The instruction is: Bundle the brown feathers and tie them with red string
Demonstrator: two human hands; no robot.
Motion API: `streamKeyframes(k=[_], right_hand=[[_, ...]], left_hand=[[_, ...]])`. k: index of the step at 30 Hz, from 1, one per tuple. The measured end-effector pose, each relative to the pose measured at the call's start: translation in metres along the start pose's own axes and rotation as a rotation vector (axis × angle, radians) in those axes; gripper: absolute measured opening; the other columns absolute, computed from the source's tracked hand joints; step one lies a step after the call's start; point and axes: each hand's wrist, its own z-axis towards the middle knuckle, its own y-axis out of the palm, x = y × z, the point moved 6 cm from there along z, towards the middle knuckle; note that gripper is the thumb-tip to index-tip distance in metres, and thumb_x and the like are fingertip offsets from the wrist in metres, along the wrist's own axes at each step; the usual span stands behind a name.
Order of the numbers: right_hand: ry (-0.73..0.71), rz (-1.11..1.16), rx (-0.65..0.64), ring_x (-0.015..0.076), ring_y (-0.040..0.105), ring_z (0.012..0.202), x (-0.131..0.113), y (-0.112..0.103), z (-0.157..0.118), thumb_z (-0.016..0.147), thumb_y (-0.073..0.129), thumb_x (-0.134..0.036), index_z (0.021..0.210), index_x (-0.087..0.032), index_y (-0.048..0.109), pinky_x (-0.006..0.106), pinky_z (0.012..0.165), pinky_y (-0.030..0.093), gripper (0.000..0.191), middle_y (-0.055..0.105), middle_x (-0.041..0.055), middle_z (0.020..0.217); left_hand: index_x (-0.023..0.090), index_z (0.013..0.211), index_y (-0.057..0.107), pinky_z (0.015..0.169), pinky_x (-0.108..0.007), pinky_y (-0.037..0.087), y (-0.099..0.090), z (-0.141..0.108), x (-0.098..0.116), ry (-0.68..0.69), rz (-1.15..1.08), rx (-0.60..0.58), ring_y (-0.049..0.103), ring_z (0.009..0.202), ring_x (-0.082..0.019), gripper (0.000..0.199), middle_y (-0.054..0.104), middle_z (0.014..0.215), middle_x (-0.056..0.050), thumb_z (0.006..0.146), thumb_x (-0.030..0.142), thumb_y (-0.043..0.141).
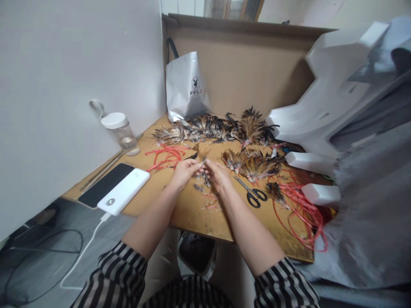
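Both hands meet over the middle of the wooden table (192, 214). My left hand (186, 171) pinches the lower end of a small brown feather bunch (203, 153). Thumb to thumb with it, my right hand (218, 173) is closed on the same bunch. Loose dark feathers (199, 187) lie just below the fingers. Scissors with black handles (253, 194) rest to the right of my right hand. Brown feather bundles (252, 163) are beyond them, and red plastic strips (167, 156) lie left of the hands.
Along the back stand more feather bundles (208, 128) and a silver bag (186, 87). At left are a lidded bottle (123, 132), a phone (105, 184) and a white power bank (123, 192). Red strips (302, 205) and white foam (324, 102) take up the right side.
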Motion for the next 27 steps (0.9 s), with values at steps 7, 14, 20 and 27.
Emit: streamKeyframes(k=[7,14,20,27], right_hand=[[-0.013,0.036,-0.029,0.0051,0.043,0.046,0.001,-0.001,0.001,0.053,0.072,-0.034,0.063,-0.014,0.062,0.017,0.042,0.029,0.024,0.059,-0.0011,0.056],[-0.004,-0.008,-0.052,0.0051,0.041,0.044,0.002,0.0,0.003,0.057,0.069,-0.036,0.061,-0.014,0.062,0.018,0.041,0.027,0.023,0.058,-0.001,0.054],[-0.005,0.009,-0.027,0.0058,0.044,0.045,0.003,-0.003,0.005,0.054,0.071,-0.033,0.06,-0.015,0.061,0.018,0.043,0.029,0.021,0.058,-0.0019,0.053],[-0.152,-0.004,0.003,0.0071,0.047,0.048,-0.011,-0.002,-0.001,0.054,0.071,-0.033,0.065,-0.016,0.062,0.021,0.051,0.036,0.022,0.058,-0.003,0.055]], left_hand=[[0.01,0.073,0.063,0.053,-0.016,0.042,0.005,-0.002,-0.004,-0.069,-0.044,-0.067,0.057,0.057,-0.007,0.023,0.066,0.07,-0.005,0.061,0.028,0.071],[0.01,0.072,0.063,0.051,-0.015,0.041,0.004,-0.001,-0.005,-0.071,-0.048,-0.042,0.056,0.055,-0.006,0.021,0.065,0.065,-0.004,0.061,0.025,0.071],[0.009,0.072,0.064,0.05,-0.014,0.042,0.006,0.0,-0.008,-0.096,-0.039,-0.077,0.058,0.055,-0.007,0.02,0.066,0.065,-0.005,0.062,0.025,0.071],[0.008,0.08,0.065,0.047,-0.012,0.043,0.002,0.0,-0.02,-0.268,-0.2,-0.097,0.062,0.06,-0.008,0.019,0.068,0.076,-0.009,0.065,0.018,0.069]])
